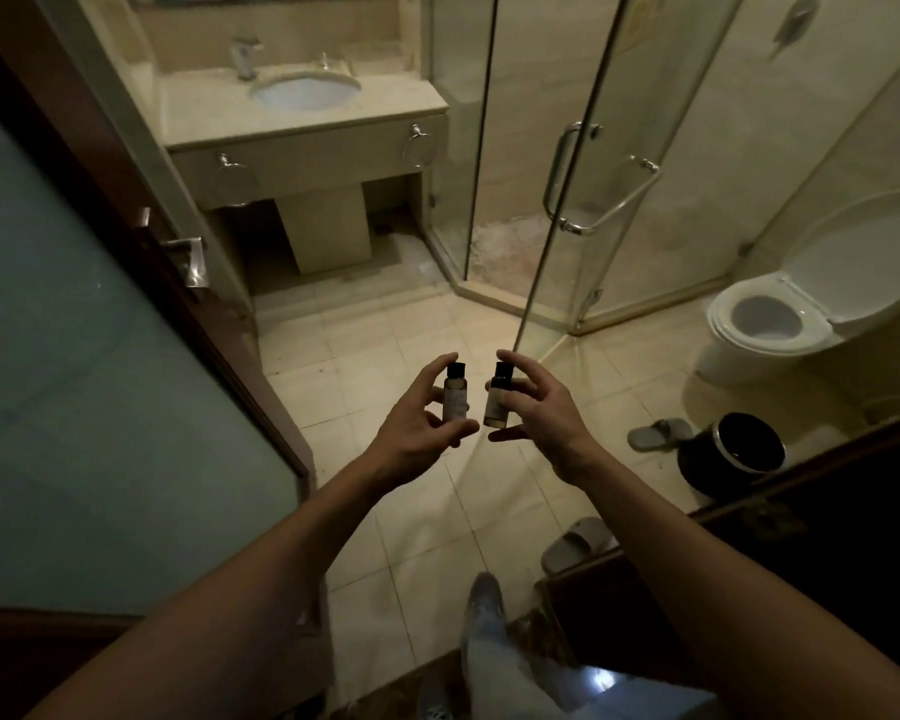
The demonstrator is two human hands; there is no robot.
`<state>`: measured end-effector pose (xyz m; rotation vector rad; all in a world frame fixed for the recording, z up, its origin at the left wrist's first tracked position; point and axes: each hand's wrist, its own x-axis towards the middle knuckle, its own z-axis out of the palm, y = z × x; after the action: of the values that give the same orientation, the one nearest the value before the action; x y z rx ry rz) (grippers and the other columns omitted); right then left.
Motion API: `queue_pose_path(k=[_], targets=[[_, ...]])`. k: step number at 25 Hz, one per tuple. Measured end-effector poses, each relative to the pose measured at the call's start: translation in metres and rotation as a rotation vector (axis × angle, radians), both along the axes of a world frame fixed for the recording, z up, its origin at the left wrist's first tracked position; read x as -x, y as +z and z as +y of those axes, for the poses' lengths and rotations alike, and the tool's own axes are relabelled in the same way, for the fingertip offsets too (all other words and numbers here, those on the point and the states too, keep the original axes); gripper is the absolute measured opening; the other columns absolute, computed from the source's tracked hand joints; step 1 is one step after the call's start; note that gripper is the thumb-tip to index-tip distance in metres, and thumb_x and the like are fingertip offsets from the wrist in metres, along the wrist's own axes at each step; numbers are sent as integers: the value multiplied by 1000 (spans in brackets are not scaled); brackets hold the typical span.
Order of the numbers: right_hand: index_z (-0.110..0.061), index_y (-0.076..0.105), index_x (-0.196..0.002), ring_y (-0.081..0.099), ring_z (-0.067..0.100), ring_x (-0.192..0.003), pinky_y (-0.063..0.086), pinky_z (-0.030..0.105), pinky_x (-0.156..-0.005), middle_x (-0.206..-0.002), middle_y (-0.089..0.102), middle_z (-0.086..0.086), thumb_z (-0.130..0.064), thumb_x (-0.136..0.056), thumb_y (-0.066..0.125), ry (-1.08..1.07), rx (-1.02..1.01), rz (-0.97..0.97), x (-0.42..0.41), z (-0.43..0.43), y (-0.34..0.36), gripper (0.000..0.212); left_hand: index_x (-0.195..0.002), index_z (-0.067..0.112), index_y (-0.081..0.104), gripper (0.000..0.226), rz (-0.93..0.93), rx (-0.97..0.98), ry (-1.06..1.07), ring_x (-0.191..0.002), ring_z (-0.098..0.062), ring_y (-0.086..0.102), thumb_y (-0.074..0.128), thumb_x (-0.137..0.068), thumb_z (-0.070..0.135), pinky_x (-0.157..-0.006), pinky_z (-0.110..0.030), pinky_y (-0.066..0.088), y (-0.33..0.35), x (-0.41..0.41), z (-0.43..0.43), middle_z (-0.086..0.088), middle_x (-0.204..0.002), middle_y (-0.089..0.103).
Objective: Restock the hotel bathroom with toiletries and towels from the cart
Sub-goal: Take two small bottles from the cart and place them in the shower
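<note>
An open toilet stands near a black bin, a grey slipper just beside it.

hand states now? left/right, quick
Left hand: pinches a small dark-capped bottle, upright.
Right hand: pinches a second small bottle, upright.
The bottles are side by side and apart.

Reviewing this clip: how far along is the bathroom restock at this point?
Early. Done: nothing visibly placed; the vanity counter shows no small bottles, and both towel rings hang without towels. In hand: the left hand pinches the left bottle, the right hand the right bottle. Left: set both bottles down, then bring towels.
</note>
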<state>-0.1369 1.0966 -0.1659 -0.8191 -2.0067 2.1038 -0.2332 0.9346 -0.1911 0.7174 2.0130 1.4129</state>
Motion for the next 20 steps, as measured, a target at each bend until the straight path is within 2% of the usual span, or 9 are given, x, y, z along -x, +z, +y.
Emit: queue_pose_path(k=[5, 8, 10, 11, 14, 18, 20], targets=[[-32, 47, -142, 68, 20, -91, 59, 30, -67, -127, 55, 8, 7, -83, 68, 136, -84, 18, 77, 32, -9, 73, -148, 49, 27, 82, 67, 42, 79, -76, -21, 70, 75, -88, 21, -60, -19, 52, -2, 65, 20, -1, -119, 57], [-32, 43, -145, 63, 17, -93, 59, 29, -64, -129, 51, 6, 8, -78, 74, 208, -158, 31, 134, 63, -10, 84, -146, 54, 24, 77, 142, 109, 110, -76, -19, 69, 70, -90, 27, -66, -27, 57, -3, 115, 46, 0, -119, 58], [-32, 42, -145, 63, 16, -94, 59, 30, -65, -129, 51, 5, 5, -76, 77, 238, -181, 40, 172, 85, -11, 85, -144, 56, 22, 75, 176, 155, 127, -79, -19, 68, 68, -91, 28, -76, -39, 59, -3, 151, 68, 0, -119, 58], [-32, 42, -145, 63, 16, -95, 59, 30, -67, -128, 52, 5, 3, -76, 79, 258, -204, 44, 188, 95, -13, 85, -144, 56, 22, 75, 187, 164, 133, -79, -18, 67, 67, -91, 28, -76, -40, 58, -2, 166, 78, -1, -119, 58], [-32, 40, -145, 63, 16, -98, 58, 25, -66, -128, 52, 4, -3, -77, 80, 302, -264, 32, 241, 126, -18, 84, -145, 51, 23, 74, 205, 168, 160, -75, -15, 62, 66, -92, 24, -68, -31, 53, 0, 214, 108, -1, -118, 55], [-34, 39, -143, 63, 12, -103, 60, 29, -65, -128, 51, 1, -6, -77, 79, 295, -327, 22, 302, 154, -24, 82, -140, 49, 24, 75, 164, 168, 152, -78, -28, 65, 67, -89, 17, -68, -41, 58, -1, 276, 136, 0, -112, 51], [-35, 38, -142, 62, 10, -105, 61, 32, -67, -126, 50, -2, -8, -77, 79, 295, -370, 12, 333, 167, -28, 81, -137, 48, 24, 76, 132, 155, 141, -81, -33, 66, 68, -87, 13, -65, -41, 59, -7, 313, 151, 0, -110, 50]])
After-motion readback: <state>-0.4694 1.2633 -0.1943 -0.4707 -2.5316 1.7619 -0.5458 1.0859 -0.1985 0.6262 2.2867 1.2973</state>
